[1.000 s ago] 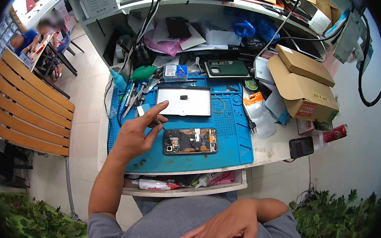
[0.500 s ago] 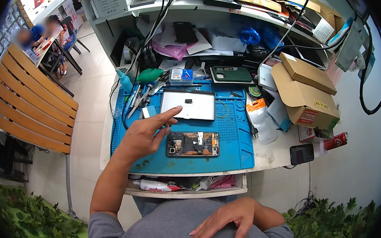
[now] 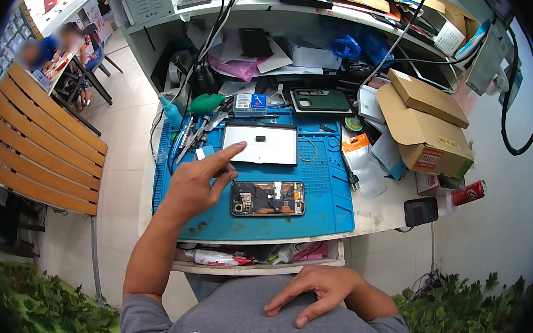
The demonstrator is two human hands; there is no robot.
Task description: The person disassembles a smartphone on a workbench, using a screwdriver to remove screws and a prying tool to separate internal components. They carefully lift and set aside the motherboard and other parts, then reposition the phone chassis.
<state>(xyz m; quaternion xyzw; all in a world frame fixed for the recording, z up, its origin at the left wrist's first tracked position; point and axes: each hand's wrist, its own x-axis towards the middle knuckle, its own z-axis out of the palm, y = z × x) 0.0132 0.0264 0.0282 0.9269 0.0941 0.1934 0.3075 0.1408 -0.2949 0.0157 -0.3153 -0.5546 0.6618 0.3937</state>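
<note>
My left hand (image 3: 195,182) hovers over the left half of the blue work mat (image 3: 210,230). Its index finger is stretched toward a shallow white tray with a dark rim (image 3: 267,154), the thumb apart below it and the other fingers curled. I make out nothing held in it. A small black part (image 3: 260,139) lies in the tray. Just right of the thumb, a smartphone with its back off (image 3: 268,199) rests on the mat, its inner parts and camera lenses showing. My right hand (image 3: 322,290) lies against my grey shirt, fingers stretched and thumb apart, with nothing in it.
Tweezers and other hand tools (image 3: 194,136) crowd the mat's left side, beside a green blower bulb (image 3: 206,103). Behind sits a green phone case (image 3: 320,101). Cardboard boxes (image 3: 425,123), a red can (image 3: 469,193) and a black device (image 3: 421,211) occupy the right. An open drawer (image 3: 258,266) juts out in front.
The whole view has shifted slightly left. My left fingertip has moved a little left and away from me over the tray. My right hand has risen slightly along the shirt.
</note>
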